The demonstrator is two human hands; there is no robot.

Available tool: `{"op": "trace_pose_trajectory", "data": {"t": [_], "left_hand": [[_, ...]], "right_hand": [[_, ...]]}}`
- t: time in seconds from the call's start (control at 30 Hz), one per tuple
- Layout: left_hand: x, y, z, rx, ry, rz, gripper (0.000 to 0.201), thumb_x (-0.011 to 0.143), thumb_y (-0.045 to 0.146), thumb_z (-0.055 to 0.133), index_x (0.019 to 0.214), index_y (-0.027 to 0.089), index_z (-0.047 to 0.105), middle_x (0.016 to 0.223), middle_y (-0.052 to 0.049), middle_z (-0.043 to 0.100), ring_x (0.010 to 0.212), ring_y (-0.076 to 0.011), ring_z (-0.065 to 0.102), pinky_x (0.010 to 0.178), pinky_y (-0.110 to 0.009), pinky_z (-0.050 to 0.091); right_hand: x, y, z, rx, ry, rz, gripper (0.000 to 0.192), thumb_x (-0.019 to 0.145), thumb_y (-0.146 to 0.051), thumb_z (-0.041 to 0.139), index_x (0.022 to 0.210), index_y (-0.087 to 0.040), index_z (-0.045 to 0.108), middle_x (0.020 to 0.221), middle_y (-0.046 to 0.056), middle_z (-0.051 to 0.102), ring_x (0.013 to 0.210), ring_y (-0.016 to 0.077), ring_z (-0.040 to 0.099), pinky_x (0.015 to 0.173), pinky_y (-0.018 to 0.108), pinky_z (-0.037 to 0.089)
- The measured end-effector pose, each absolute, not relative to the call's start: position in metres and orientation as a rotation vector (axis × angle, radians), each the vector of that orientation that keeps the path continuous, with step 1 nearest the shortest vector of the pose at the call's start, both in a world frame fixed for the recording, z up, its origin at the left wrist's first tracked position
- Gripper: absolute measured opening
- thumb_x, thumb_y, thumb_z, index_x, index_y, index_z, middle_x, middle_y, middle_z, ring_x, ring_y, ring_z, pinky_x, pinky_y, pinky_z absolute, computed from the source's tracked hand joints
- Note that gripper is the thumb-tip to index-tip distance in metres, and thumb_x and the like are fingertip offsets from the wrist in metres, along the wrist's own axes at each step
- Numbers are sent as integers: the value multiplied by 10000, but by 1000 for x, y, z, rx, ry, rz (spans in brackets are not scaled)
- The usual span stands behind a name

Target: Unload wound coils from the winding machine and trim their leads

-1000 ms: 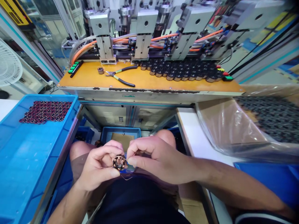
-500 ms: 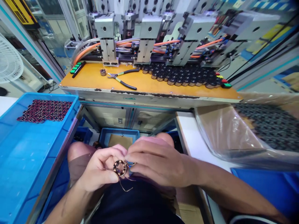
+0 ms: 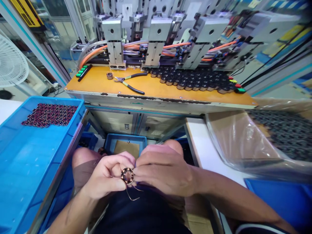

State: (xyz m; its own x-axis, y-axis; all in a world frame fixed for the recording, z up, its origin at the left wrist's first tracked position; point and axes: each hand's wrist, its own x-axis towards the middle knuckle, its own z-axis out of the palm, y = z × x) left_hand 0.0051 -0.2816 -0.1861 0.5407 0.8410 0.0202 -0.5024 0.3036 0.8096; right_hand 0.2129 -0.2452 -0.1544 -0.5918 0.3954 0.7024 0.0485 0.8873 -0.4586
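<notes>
Stator coil (image 3: 127,175), the little wound copper ring, sits right between my two hands over my lap, face turned up toward me so I can see the windings. My left hand (image 3: 107,177) has its grip closed on the ring, thumb under and fingers wrapped over the top, which keeps it steady. My right hand (image 3: 163,174) is pinched shut at the ring's right edge, fingertips bunched on what looks like the fine wire ends; I can't make out the strand itself under the fingers. A loose copper wire tail (image 3: 131,195) curls down below the ring, hanging free.

Same head view, further out: the orange desk (image 3: 97,83) carries the cutters (image 3: 129,83) and one lone stator (image 3: 109,75) near them, well away from me, plus a long row of dark stators (image 3: 195,79) under the winding machine (image 3: 156,35). Blue tray (image 3: 29,156) on my left has a patch of finished purple-ish coils (image 3: 50,114) in the far corner. A plastic-covered box (image 3: 263,139) of parts is on my right.

Compared with a second ago: my right hand has rolled over more, so the knuckles now cover what the fingertips are doing, and both hands sit a touch lower. The ring hasn't left my left hand.
</notes>
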Motion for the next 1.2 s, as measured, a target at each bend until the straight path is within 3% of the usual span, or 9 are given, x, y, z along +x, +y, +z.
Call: {"op": "trace_pose_trajectory", "data": {"t": [0.2,0.37,0.53,0.63,0.77,0.87,1.0,1.07,1.2], "left_hand": [[7,-281,-184,1090,571,1050,303,725,154,799,1009,257,777,1041,-55,572,768,-96,579,680,-205,504],[4,-284,-181,1196,748,1096,490,682,155,838,1147,249,713,975,-63,661,841,-159,630,729,-236,529],[-2,-293,-180,1235,838,944,246,838,155,706,1077,214,697,787,-11,677,677,-107,624,642,-194,508],[0,-296,-181,1214,816,1021,300,875,118,651,1144,250,673,841,-17,691,724,-131,678,672,-225,547],[2,-295,-183,1190,697,1108,358,818,92,707,1117,289,707,1127,-59,643,776,-136,695,731,-277,575],[2,-292,-183,1178,588,1148,222,760,141,778,962,231,756,1201,-90,619,813,-157,703,776,-313,579],[7,-292,-186,1027,494,1243,186,660,199,864,740,185,697,966,-66,716,974,-250,713,880,-398,563],[10,-293,-187,900,455,1264,222,655,243,874,756,200,681,830,-31,727,1041,-269,704,928,-424,537],[13,-291,-189,790,537,1088,424,743,511,781,984,166,728,897,-79,751,929,-215,715,857,-330,531]], "right_hand": [[199,-263,-165,-573,-1874,673,70,948,-159,583,895,-173,627,762,12,657,698,95,606,655,199,499],[193,-269,-177,-577,-1821,622,89,964,-171,520,906,-189,586,777,22,641,735,122,618,675,227,526],[194,-273,-179,-620,-1847,515,67,947,-166,550,899,-192,589,777,15,644,711,119,620,676,228,517],[193,-275,-178,-697,-1842,451,66,924,-150,570,877,-189,596,769,15,649,696,116,611,659,225,503],[192,-277,-179,-822,-1825,455,98,916,-141,559,848,-192,606,775,17,656,705,120,616,669,234,499],[194,-276,-177,-835,-1821,477,113,908,-135,547,830,-197,601,758,18,647,686,127,619,652,243,505],[197,-274,-169,-702,-1881,462,117,893,-103,538,863,-202,593,720,17,643,642,128,628,608,234,528],[197,-275,-165,-621,-1925,398,118,914,-114,520,903,-207,590,717,22,646,628,135,639,576,242,532],[197,-283,-165,-613,-1968,338,103,915,-159,558,923,-245,613,692,20,645,575,170,639,488,286,529]]}}
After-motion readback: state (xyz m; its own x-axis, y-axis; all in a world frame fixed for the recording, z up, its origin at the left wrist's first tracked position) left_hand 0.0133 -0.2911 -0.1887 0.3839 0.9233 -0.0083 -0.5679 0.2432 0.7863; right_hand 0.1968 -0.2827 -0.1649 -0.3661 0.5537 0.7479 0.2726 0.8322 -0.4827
